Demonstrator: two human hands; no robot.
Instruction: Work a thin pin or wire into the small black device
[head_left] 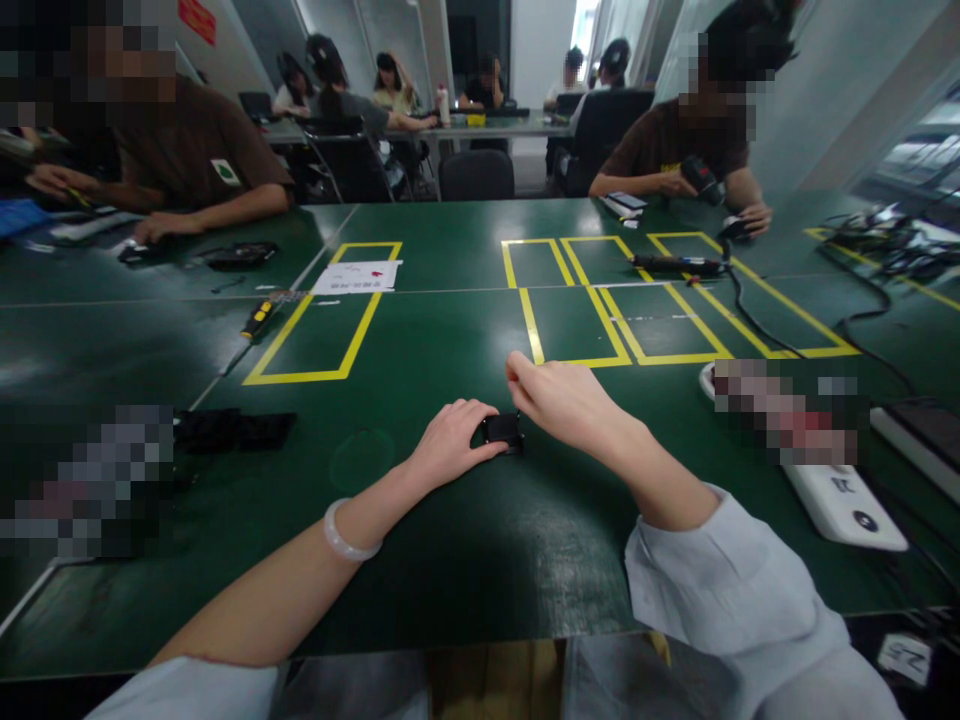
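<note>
My left hand [455, 440] lies on the green table with its thumb and fingers closed around the sides of a small black rectangular object [502, 429]. The object's exact kind does not show; small bits stick out at its right corners. Just to the upper right, my right hand [564, 398] hovers close by with fingers curled into a pinch. Whatever sits in that pinch, if anything, is hidden from view.
Yellow tape outlines [532, 325] mark the green table [435, 340]. A white paper sheet [358, 277], a yellow-black tool [259, 318] and dark pieces [240, 430] lie left. At right are a white device [847, 500] and cables [885, 240]. Two people work opposite.
</note>
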